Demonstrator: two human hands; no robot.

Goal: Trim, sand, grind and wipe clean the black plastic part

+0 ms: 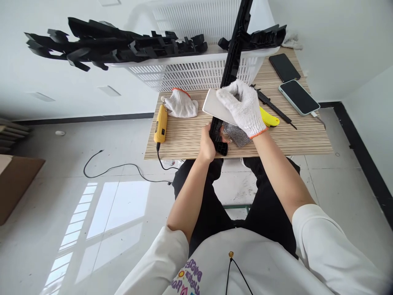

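Purple lettering [194, 271] stands on the white shirt [254, 258], too skewed and small to read surely

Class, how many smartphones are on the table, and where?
2: a black smartphone toward the table's right rear, and a pale-cased smartphone nearer the person, cable attached. The white basket could hide more.

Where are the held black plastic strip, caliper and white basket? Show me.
Black plastic strip [231, 69]: head view, on its middle stretch.
Caliper [278, 109]: head view, on its beam.
White basket [184, 69]: head view, on its slatted front wall.
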